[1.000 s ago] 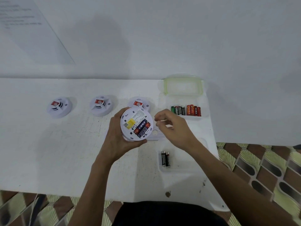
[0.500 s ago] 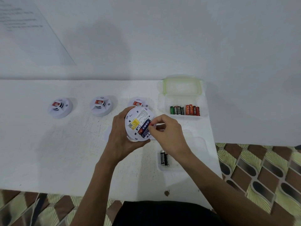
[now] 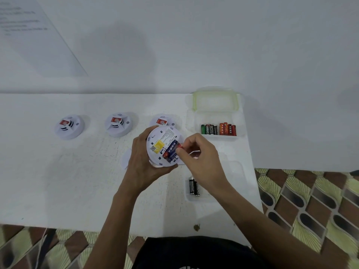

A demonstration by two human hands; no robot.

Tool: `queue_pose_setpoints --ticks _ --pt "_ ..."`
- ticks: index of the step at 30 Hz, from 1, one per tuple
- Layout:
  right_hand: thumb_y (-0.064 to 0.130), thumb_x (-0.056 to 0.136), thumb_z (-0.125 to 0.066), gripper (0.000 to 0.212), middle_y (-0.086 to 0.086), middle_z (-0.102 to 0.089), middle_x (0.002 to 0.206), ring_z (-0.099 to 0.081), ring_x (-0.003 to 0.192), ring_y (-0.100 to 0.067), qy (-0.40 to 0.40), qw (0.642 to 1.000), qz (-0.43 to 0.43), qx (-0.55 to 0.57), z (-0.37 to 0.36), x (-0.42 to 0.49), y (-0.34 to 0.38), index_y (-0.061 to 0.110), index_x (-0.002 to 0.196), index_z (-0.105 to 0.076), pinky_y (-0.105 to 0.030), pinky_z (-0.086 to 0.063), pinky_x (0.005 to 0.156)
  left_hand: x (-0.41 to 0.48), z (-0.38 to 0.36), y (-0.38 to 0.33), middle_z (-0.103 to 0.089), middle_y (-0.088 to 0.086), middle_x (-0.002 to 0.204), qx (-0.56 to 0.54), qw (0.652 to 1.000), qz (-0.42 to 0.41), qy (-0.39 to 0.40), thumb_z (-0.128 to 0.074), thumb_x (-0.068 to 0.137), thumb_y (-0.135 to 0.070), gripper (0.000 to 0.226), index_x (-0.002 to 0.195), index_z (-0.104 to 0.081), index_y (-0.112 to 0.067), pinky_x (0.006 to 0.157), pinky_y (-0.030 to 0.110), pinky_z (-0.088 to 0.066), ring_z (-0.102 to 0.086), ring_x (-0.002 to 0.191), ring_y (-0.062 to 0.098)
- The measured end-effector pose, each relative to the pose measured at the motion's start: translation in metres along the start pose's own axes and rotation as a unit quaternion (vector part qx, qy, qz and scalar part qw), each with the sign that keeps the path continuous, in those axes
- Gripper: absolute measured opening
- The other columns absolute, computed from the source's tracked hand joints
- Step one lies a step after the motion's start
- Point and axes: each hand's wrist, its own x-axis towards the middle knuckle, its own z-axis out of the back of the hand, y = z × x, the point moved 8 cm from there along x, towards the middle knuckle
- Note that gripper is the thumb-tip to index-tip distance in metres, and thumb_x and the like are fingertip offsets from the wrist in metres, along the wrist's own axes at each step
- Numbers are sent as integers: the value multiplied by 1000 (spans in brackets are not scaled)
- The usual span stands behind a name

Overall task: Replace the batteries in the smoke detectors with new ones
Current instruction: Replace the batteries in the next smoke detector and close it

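Note:
My left hand holds a white round smoke detector with its back up, above the table. Its open compartment shows blue and red batteries beside a yellow label. My right hand pinches the red end of one of those batteries with thumb and fingertips. Three more white smoke detectors stand in a row on the table: a left one, a middle one and a right one, partly hidden behind the held one.
A clear box with a green-rimmed lid holds several green, black and red batteries. A second clear tray holds two black batteries. The white table ends at my body and at the patterned floor on the right.
My right hand moved left from beside the detector onto its battery compartment and took hold of a battery's end. The left hand tilted the detector slightly.

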Motion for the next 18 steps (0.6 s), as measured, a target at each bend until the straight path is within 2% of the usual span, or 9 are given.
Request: queue_pose_setpoints --ticks 2,4,6,9,12,15,18 --pt "11 88 -68 18 8 -64 84 -63 83 -8 -6 1000 9 30 6 -3 1 22 81 -56 -20 -54 70 -1 -3 4 -30 -51 123 5 1000 14 4 -51 58 -90 79 127 -21 -67 105 9 -25 -32 117 -22" --pt "8 88 -68 14 6 -66 85 -66 86 -15 -10 998 1 60 16 -5 -3 17 84 -58 -30 -59 75 -1 0 2 -31 -50 123 7 1000 5 -11 -47 59 -92 78 128 -24 -63 105 6 -23 -29 115 -27" --pt "5 88 -68 11 1 -68 88 -68 86 -23 -5 998 -15 69 30 -7 -10 11 86 -59 -40 -60 77 -1 9 -14 -37 -49 119 -3 999 -26 -29 -55 63 -83 70 124 -30 -59 95 -2 -29 -38 110 -25" --pt "6 87 -68 10 -3 -69 88 -70 80 -24 46 997 -57 14 46 -9 -28 10 84 -59 -46 -59 77 2 17 -29 -47 -45 113 -30 998 -40 -43 -73 60 -61 69 118 -36 -62 84 -3 -36 -49 103 -18" --pt "8 85 -69 12 0 -69 81 -70 72 -21 105 985 -116 -72 47 -19 -52 15 81 -61 -46 -59 76 -1 13 -33 -48 -45 111 -33 997 -55 -39 -74 57 -51 72 116 -36 -64 82 -2 -38 -51 102 -17" --pt "14 86 -68 11 4 -67 81 -68 71 -14 154 961 -130 -190 38 -28 -70 20 81 -60 -37 -59 76 -4 11 -32 -44 -47 115 -41 997 -51 -39 -74 56 -50 76 118 -33 -65 85 -2 -36 -47 106 -19" --pt "14 89 -62 10 4 -67 86 -66 74 -13 182 944 -143 -236 30 -33 -84 22 84 -61 -31 -59 70 -4 8 -32 -44 -45 116 -36 998 -46 -35 -75 56 -52 77 120 -33 -63 87 -1 -34 -46 107 -18"
